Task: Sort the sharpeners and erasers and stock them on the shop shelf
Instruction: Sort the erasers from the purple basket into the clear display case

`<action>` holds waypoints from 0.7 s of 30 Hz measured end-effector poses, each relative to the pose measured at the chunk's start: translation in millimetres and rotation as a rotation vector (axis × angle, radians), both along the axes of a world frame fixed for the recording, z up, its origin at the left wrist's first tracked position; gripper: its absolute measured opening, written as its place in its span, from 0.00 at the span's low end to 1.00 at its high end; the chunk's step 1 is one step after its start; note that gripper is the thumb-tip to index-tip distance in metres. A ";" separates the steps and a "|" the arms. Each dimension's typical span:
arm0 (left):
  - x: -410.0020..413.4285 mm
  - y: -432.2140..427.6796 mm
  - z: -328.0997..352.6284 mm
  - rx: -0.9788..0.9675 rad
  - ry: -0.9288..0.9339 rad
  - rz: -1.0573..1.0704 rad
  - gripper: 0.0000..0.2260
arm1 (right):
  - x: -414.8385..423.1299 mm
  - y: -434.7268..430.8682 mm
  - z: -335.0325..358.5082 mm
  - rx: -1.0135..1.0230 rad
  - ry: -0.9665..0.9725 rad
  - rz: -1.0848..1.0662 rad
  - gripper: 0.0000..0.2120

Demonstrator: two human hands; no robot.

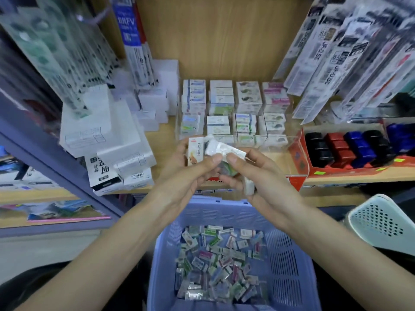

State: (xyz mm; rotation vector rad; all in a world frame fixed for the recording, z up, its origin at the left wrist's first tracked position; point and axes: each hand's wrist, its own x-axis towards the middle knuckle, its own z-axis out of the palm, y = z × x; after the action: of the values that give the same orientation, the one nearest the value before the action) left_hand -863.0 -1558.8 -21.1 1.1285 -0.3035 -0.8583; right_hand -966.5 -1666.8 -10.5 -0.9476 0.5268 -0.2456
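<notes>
Both my hands are raised in front of the shelf, above a lilac basket (283,263) full of several wrapped erasers (220,263). My left hand (190,167) grips a small stack of packed erasers (195,153), an orange-and-white one at the front. My right hand (253,171) pinches a white wrapped eraser (226,149) at the top and keeps another white eraser (249,187) tucked under its lower fingers. Behind the hands, a clear tray (289,140) on the shelf has rows of stacked erasers (233,108).
A red display box (318,171) of black, red and blue sharpeners (350,149) stands on the shelf at the right. White boxes and refill packs (116,140) pile up at the left. Hanging pen packs flank both sides. A pale perforated basket (381,223) sits at lower right.
</notes>
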 end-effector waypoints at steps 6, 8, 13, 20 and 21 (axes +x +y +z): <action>2.2 -3.8 -0.1 0.042 -0.068 0.120 0.26 | 6.3 -9.5 0.6 -0.122 0.038 0.030 0.07; 3.1 -3.1 -1.6 0.062 -0.073 0.131 0.25 | 7.5 -11.6 -0.9 -0.376 0.085 0.050 0.10; 2.3 -3.9 -7.5 0.123 -0.070 0.128 0.29 | 4.4 -13.7 -2.8 -0.926 0.230 0.073 0.14; -1.7 -10.5 -7.8 0.121 -0.018 0.123 0.25 | 2.6 -14.3 -9.2 -1.152 0.193 0.043 0.15; -2.1 -10.5 -8.1 0.119 -0.007 0.117 0.25 | 2.3 -13.9 -9.6 -1.209 0.175 0.039 0.16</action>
State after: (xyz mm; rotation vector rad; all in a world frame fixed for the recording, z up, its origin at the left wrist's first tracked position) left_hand -865.1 -1569.3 -29.1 1.2476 -0.1923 -0.7763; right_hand -964.2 -1680.7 -20.1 -2.1649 0.5012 -0.4624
